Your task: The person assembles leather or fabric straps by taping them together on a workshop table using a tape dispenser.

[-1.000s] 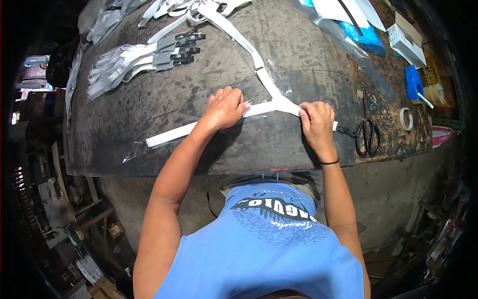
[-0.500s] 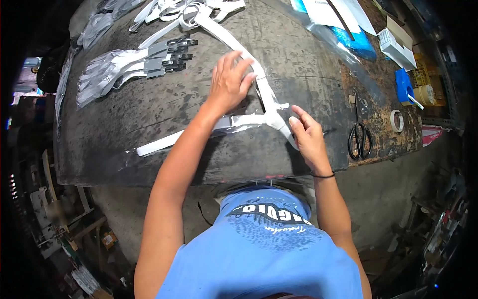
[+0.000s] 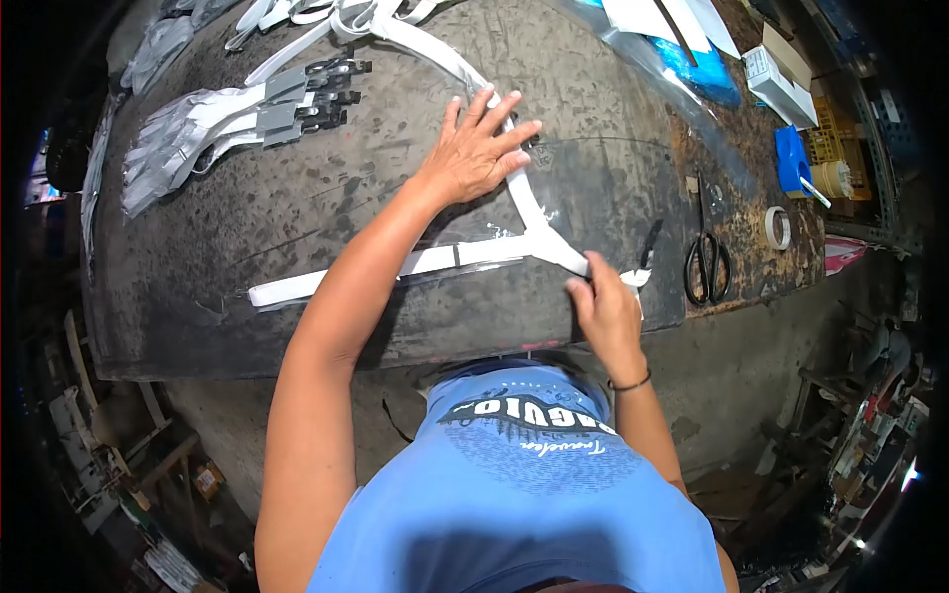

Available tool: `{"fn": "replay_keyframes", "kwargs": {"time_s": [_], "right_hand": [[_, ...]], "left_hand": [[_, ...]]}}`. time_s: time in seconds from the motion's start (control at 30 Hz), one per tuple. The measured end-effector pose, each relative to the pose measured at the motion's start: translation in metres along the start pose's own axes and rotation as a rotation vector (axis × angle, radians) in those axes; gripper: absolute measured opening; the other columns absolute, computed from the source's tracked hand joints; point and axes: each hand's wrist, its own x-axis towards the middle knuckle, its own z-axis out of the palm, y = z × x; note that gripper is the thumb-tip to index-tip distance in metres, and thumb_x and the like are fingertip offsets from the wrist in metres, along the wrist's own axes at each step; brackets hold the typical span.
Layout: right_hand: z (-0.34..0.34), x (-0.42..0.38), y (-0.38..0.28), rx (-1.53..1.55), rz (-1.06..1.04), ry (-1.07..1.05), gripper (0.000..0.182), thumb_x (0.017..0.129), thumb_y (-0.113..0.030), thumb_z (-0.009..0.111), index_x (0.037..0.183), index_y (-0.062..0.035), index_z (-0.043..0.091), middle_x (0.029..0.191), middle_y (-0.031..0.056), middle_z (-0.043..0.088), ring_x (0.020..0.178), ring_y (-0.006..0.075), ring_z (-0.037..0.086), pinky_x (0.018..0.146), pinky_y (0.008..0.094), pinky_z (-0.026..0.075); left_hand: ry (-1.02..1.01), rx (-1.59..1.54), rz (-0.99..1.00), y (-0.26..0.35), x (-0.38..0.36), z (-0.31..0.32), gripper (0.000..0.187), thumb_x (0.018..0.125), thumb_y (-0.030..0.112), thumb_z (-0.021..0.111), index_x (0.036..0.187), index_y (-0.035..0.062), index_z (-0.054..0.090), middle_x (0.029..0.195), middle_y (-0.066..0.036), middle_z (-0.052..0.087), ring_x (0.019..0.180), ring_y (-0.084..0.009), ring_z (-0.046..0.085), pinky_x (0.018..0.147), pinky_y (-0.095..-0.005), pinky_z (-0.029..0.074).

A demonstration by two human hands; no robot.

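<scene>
A white strap [image 3: 524, 203] with a Y-shaped junction lies on the dark table [image 3: 376, 188], one branch stretching left and one running up to a tangle of straps. My left hand [image 3: 479, 148] is spread with its fingers apart over the upper part of this strap. Near the short lower-right branch is my right hand [image 3: 605, 301], its forefinger at the strap and its thumb a little apart. A black-tipped item with a white end [image 3: 643, 267] lies just right of that hand, partly hidden. Clear film shows around the strap.
Bundled grey-white straps with black buckles [image 3: 287, 104] lie at the upper left. Black scissors [image 3: 708, 262], a tape roll [image 3: 778, 227], a blue dispenser [image 3: 791, 158] and a white box [image 3: 776, 84] are on the right. Papers and blue plastic [image 3: 702, 74] lie behind.
My left hand has spread out over the strap and moved slightly right. My right hand has moved down along the lower-right branch. The black-tipped item now shows more. The whole view has shifted slightly.
</scene>
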Motion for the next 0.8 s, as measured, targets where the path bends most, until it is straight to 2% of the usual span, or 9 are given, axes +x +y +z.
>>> {"fn": "replay_keyframes", "kwargs": {"time_s": [0.07, 0.2, 0.27, 0.3, 0.37, 0.5, 0.63, 0.7, 0.8], "right_hand": [[0.0, 0.019, 0.008, -0.073, 0.047, 0.069, 0.023, 0.09, -0.016, 0.064, 0.109, -0.0041, 0.06, 0.097, 0.0194, 0.066, 0.086, 0.0407, 0.064, 0.07, 0.0483, 0.05], [-0.018, 0.034, 0.008, 0.099, 0.123, 0.078, 0.042, 0.09, -0.018, 0.066, 0.128, -0.0025, 0.053, 0.088, 0.0137, 0.064, 0.069, 0.0302, 0.065, 0.061, 0.0406, 0.052], [-0.025, 0.031, -0.008, 1.069, 0.492, -0.219, 0.055, 0.093, -0.021, 0.066, 0.14, -0.0032, 0.043, 0.089, 0.0096, 0.061, 0.059, 0.0205, 0.062, 0.05, 0.0317, 0.052], [-0.018, 0.03, -0.006, 1.316, 0.487, -0.28, 0.054, 0.097, -0.023, 0.062, 0.141, -0.0043, 0.039, 0.093, 0.0087, 0.06, 0.056, 0.0169, 0.061, 0.044, 0.027, 0.051], [-0.007, 0.031, -0.01, 1.669, 0.54, -0.295, 0.047, 0.098, -0.023, 0.06, 0.137, -0.0039, 0.042, 0.093, 0.0097, 0.062, 0.059, 0.0189, 0.063, 0.047, 0.0304, 0.053], [0.01, 0.036, -0.007, 1.832, 0.673, -0.251, 0.04, 0.101, -0.029, 0.055, 0.132, -0.0043, 0.046, 0.096, 0.0108, 0.065, 0.065, 0.0212, 0.065, 0.054, 0.0335, 0.056], [0.018, 0.041, -0.003, 1.904, 0.644, -0.244, 0.04, 0.102, -0.032, 0.052, 0.132, -0.0043, 0.048, 0.096, 0.0094, 0.065, 0.068, 0.0213, 0.066, 0.056, 0.033, 0.055], [0.019, 0.042, -0.001, 1.905, 0.635, -0.248, 0.041, 0.102, -0.032, 0.051, 0.132, -0.0044, 0.048, 0.096, 0.0091, 0.065, 0.068, 0.0212, 0.066, 0.056, 0.0329, 0.055], [0.019, 0.042, 0.001, 1.913, 0.618, -0.255, 0.042, 0.103, -0.033, 0.05, 0.134, -0.0046, 0.048, 0.096, 0.0087, 0.065, 0.07, 0.0212, 0.065, 0.057, 0.0331, 0.055]], "left_hand": [[-0.027, 0.068, -0.054, 0.001, 0.003, 0.002, 0.048, 0.1, 0.048, 0.043, 0.145, 0.0326, 0.044, 0.16, -0.006, 0.025, 0.149, -0.0341, 0.015, 0.117, -0.0615, 0.013], [-0.017, 0.058, -0.104, 0.002, 0.004, 0.006, 0.048, 0.1, 0.049, 0.043, 0.145, 0.0319, 0.045, 0.16, -0.006, 0.026, 0.149, -0.0339, 0.015, 0.117, -0.0608, 0.013], [-0.017, 0.064, -0.11, 0.003, 0.003, 0.005, 0.048, 0.1, 0.05, 0.042, 0.144, 0.0302, 0.047, 0.159, -0.007, 0.026, 0.149, -0.0337, 0.016, 0.117, -0.0595, 0.013], [-0.012, 0.056, -0.105, 0.004, 0.004, 0.005, 0.048, 0.1, 0.05, 0.042, 0.144, 0.0302, 0.047, 0.159, -0.007, 0.026, 0.149, -0.0337, 0.016, 0.117, -0.0595, 0.013], [-0.052, 0.053, -0.125, 0.003, 0.004, 0.004, 0.048, 0.101, 0.05, 0.041, 0.143, 0.0282, 0.048, 0.16, -0.007, 0.026, 0.149, -0.0333, 0.016, 0.118, -0.0581, 0.013], [-0.07, 0.028, -0.126, 0.003, 0.004, -0.002, 0.045, 0.1, 0.046, 0.044, 0.141, 0.0275, 0.049, 0.158, -0.007, 0.028, 0.149, -0.0327, 0.015, 0.118, -0.0573, 0.012], [-0.059, 0.006, -0.122, 0.002, 0.004, -0.004, 0.041, 0.1, 0.043, 0.047, 0.137, 0.026, 0.052, 0.158, -0.006, 0.029, 0.149, -0.033, 0.015, 0.118, -0.0586, 0.012], [0.086, -0.04, -0.024, 0.001, 0.003, -0.003, 0.038, 0.099, 0.042, 0.048, 0.131, 0.0235, 0.055, 0.158, -0.006, 0.028, 0.149, -0.0338, 0.014, 0.117, -0.0623, 0.011], [0.019, -0.036, 0.127, -0.005, 0.01, -0.008, 0.031, 0.096, 0.038, 0.055, 0.123, 0.0214, 0.057, 0.158, -0.006, 0.029, 0.149, -0.0345, 0.014, 0.115, -0.0661, 0.01]]}}
